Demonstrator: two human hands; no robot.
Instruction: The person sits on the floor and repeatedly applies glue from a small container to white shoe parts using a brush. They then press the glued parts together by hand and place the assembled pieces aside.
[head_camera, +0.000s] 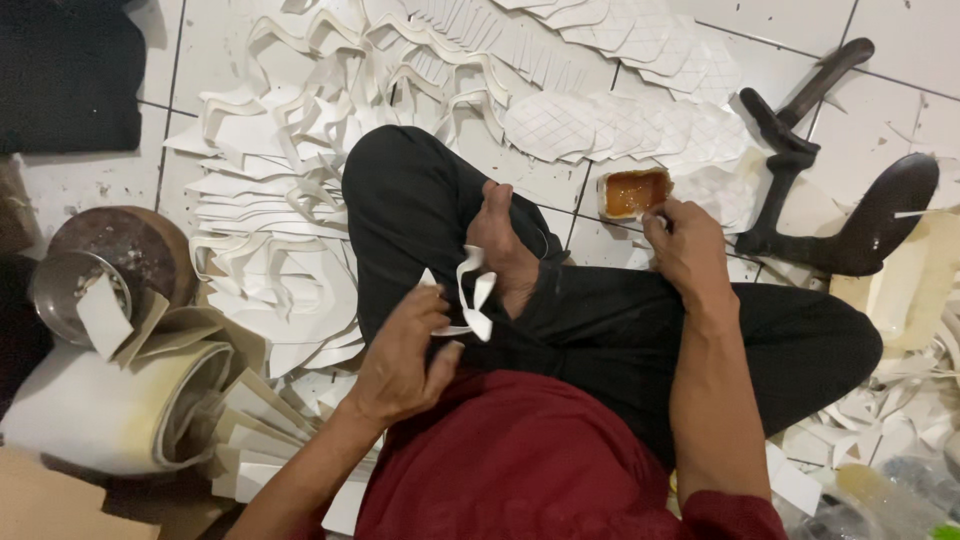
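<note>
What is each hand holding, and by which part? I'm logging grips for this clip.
The left hand pinches a white cut-out strip by its lower end. The right hand reaches the glue tray; its grip cannot be told.

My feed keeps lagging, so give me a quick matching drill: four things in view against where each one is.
1. white cut piece
2. amber glue tub
3. black shoe last stand
4. material roll

a. floor, lower left
b. at the right hand
c. held in the left hand
d. floor, upper right

Pairs: 1-c, 2-b, 3-d, 4-a
</note>
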